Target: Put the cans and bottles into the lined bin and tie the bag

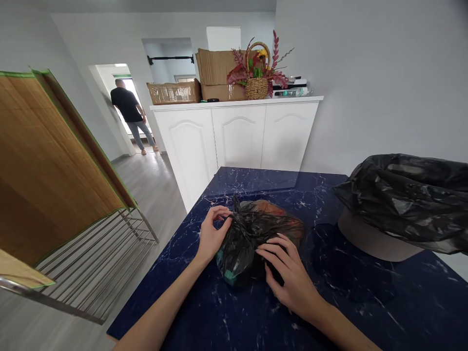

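The bag (239, 243) lies on the dark blue counter (226, 312), which has white veins and a shiny face. It is black, thin and wrinkled, and its top is gathered into a twisted tuft pointing to 12 o'clock. Through the plastic one can see something green at its 7 o'clock side and something reddish orange at its 1 to 3 o'clock side; what these are, I cannot tell.

The left hand (211, 236) is at the 9 o'clock side of the bag. Its thumb and first finger are nearly closed together and pinch the plastic beside the tuft. The right hand (294, 282) is at the 4 o'clock side, with the fingers curved and spaced apart, the tips touching the bag. It is rather open.

At 3 o'clock from the bag, well apart from it, there is a grey bin (373, 239) with a black liner (405, 195) folded over its rim. At 12 o'clock, behind the counter, stands a white cabinet (239, 131). On its top are two boxes (175, 92), a wicker basket (256, 89) with flowers (262, 54), and some bottles (298, 91) at the right end. At 9 o'clock is a metal rack (124, 239) with a brown mat (54, 170) hanging over it. Between 10 and 11 o'clock, far off, a person (127, 105) in a black top stands in a doorway, with the back turned
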`<state>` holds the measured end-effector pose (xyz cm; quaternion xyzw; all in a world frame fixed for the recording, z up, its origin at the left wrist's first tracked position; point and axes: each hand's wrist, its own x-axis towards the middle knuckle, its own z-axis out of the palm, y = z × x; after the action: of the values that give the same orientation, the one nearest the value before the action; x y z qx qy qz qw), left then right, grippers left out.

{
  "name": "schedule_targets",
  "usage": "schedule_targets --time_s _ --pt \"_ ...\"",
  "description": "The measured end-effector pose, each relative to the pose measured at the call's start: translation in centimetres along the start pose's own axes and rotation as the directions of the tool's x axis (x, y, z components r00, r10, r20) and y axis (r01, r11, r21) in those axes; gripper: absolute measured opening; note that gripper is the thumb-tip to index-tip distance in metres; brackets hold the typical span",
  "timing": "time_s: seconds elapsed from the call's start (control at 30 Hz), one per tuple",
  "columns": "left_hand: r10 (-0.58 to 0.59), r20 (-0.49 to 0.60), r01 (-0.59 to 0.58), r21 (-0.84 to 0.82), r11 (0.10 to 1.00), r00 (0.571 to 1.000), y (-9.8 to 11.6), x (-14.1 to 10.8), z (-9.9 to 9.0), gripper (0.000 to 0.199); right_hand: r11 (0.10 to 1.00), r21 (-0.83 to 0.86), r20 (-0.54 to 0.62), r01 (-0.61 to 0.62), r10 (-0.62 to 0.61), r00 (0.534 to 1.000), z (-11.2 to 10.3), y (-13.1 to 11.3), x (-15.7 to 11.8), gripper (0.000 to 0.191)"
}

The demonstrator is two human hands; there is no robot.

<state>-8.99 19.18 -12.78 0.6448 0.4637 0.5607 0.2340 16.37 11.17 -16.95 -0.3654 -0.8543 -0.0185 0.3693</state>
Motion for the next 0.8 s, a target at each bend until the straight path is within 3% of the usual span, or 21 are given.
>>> schedule_targets --time_s 0.27,0.43,0.53,0.63,0.8 --pt "-0.073 -0.123 0.076 0.014 0.997 0.99 -2.5 0.7 -1.1 0.033 1.0 -0.002 -0.042 -0.019 0.018 0.999 0.1 -0.1 -0.4 0.058" --pt "-0.04 -0.041 0.042 0.053 0.998 0.998 -1.2 0.2 -0.5 0.039 0.998 -0.053 0.023 -0.03 0.032 0.999 0.1 -0.4 -0.1 0.059" --pt "-0.043 -0.025 0.045 0.072 0.996 0.999 -0.2 0.1 -0.2 0.024 0.998 -0.068 0.066 -0.018 0.022 0.998 0.1 -0.4 0.0 0.07" --pt "-0.093 -0.078 0.097 0.044 0.994 0.993 -0.2 0.3 -0.3 0.016 0.998 -0.061 0.062 -0.026 0.03 0.998 0.2 -0.3 0.0 0.075" --pt "-0.259 -0.165 0.242 -0.117 0.963 0.952 -1.9 1.0 -1.1 0.028 0.998 -0.042 0.042 -0.036 0.038 0.998 0.2 -0.1 -0.2 0.078"
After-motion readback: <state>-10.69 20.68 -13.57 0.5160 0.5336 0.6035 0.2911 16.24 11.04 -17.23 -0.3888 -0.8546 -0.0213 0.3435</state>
